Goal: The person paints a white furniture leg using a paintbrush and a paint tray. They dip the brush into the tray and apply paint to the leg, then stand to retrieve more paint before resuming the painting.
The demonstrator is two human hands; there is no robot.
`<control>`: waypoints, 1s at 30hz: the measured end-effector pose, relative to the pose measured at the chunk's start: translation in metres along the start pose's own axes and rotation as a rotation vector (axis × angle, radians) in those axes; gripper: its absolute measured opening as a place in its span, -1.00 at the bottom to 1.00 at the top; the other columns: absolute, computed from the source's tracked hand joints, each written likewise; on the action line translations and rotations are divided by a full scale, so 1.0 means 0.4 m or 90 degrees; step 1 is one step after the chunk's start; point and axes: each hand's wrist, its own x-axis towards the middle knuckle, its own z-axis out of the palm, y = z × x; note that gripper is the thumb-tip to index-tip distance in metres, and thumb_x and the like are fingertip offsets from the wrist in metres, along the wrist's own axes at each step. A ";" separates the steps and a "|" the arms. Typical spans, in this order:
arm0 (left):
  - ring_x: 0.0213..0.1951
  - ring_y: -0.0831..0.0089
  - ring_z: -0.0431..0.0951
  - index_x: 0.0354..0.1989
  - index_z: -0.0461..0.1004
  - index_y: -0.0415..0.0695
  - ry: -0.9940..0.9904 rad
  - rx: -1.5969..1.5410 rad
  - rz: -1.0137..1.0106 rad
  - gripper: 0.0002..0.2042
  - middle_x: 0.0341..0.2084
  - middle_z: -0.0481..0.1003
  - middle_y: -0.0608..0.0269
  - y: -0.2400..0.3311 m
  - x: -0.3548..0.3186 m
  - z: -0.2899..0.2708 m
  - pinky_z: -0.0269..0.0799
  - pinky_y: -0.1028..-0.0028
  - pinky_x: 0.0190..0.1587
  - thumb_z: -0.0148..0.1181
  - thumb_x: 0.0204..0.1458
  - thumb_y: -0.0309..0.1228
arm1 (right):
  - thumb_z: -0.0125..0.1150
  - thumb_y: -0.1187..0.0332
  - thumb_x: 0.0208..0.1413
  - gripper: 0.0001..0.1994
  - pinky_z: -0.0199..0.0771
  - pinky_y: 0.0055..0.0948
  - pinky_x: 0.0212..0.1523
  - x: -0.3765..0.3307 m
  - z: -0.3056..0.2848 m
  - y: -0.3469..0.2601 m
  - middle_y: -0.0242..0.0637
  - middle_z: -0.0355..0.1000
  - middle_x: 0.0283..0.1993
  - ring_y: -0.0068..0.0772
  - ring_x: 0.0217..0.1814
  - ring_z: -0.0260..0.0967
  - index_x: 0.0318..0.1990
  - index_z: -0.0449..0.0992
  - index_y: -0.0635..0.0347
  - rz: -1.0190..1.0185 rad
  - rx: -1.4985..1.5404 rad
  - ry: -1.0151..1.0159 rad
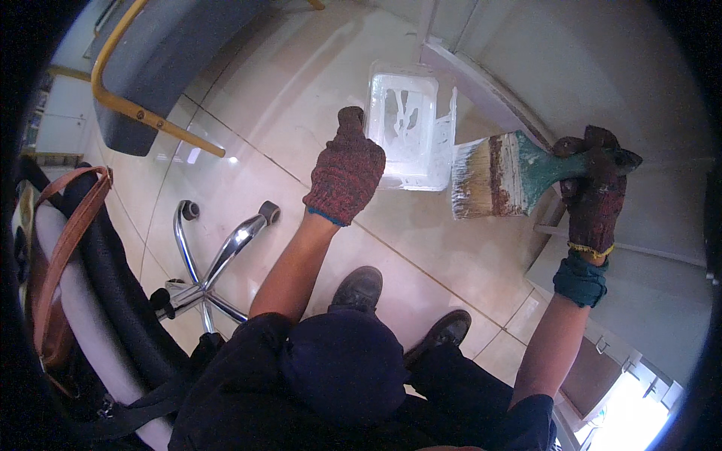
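My right hand, in a dark reddish knit glove, is closed round the green handle of a wide paintbrush. The brush lies level, its pale bristles pointing left, with white paint and brown stains near the ferrule. My left hand, in a similar glove, is closed at the left edge of a clear rectangular plastic container. White paint is smeared over the inside of this container. The bristle tips are just right of its lower corner. The fingers under my left hand are partly hidden.
A pale panel with a ledge rises at the right. On the left are a chrome wheeled chair base, a grey chair with a wooden frame and a brown strap. My shoes stand on the tiled floor.
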 end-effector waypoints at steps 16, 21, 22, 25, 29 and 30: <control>-0.24 -0.28 0.44 0.06 0.03 -0.14 -0.030 0.006 -0.019 -0.56 -0.29 0.41 -0.38 -0.001 0.003 -0.019 0.34 -0.02 -0.14 -0.08 -0.02 -0.36 | 0.04 0.19 0.05 -0.64 0.14 -0.70 -0.64 0.022 -0.007 -0.018 -0.27 0.48 -0.31 -0.62 -0.58 0.24 -0.04 0.37 0.18 -0.001 -0.048 -0.018; -0.23 -0.28 0.44 0.06 0.03 -0.15 -0.071 0.001 -0.028 -0.56 -0.29 0.41 -0.38 0.006 -0.001 -0.019 0.34 -0.01 -0.13 -0.09 -0.02 -0.37 | 0.06 0.18 0.07 -0.74 0.12 -0.66 -0.67 0.025 0.021 -0.023 -0.29 0.50 -0.39 -0.63 -0.62 0.24 -0.17 0.41 0.11 0.052 0.086 0.006; -0.24 -0.28 0.44 0.06 0.03 -0.15 -0.071 0.008 -0.027 -0.56 -0.30 0.41 -0.38 0.011 -0.003 -0.018 0.34 -0.01 -0.14 -0.08 -0.02 -0.37 | 0.06 0.19 0.07 -0.74 0.13 -0.65 -0.66 0.027 0.022 -0.021 -0.30 0.50 -0.39 -0.63 -0.62 0.24 -0.16 0.41 0.11 0.041 0.072 -0.007; -0.25 -0.29 0.44 0.05 0.02 -0.16 -0.052 0.061 0.070 -0.57 -0.28 0.39 -0.41 -0.003 -0.008 -0.011 0.36 0.01 -0.15 -0.08 -0.01 -0.39 | 0.02 0.24 0.08 -0.73 0.21 -0.63 -0.59 0.029 0.014 -0.014 -0.27 0.48 -0.33 -0.59 -0.53 0.29 -0.11 0.39 0.15 0.015 0.018 -0.029; -0.29 -0.30 0.43 0.02 0.05 -0.21 -0.028 0.075 0.047 -0.60 -0.14 0.29 -0.39 -0.042 0.015 0.011 0.37 0.02 -0.17 -0.09 0.00 -0.41 | -0.01 0.22 0.09 -0.70 0.26 -0.60 -0.55 0.027 -0.014 -0.013 -0.25 0.48 -0.31 -0.54 -0.47 0.33 -0.09 0.38 0.19 0.002 -0.009 0.017; -0.28 -0.29 0.43 0.01 0.06 -0.23 -0.044 0.177 0.100 -0.62 -0.10 0.25 -0.35 -0.053 0.019 0.007 0.37 0.02 -0.17 -0.09 0.00 -0.42 | 0.00 0.19 0.08 -0.69 0.25 -0.60 -0.56 0.030 -0.020 -0.012 -0.26 0.49 -0.34 -0.55 -0.48 0.33 -0.11 0.39 0.19 -0.017 -0.004 0.038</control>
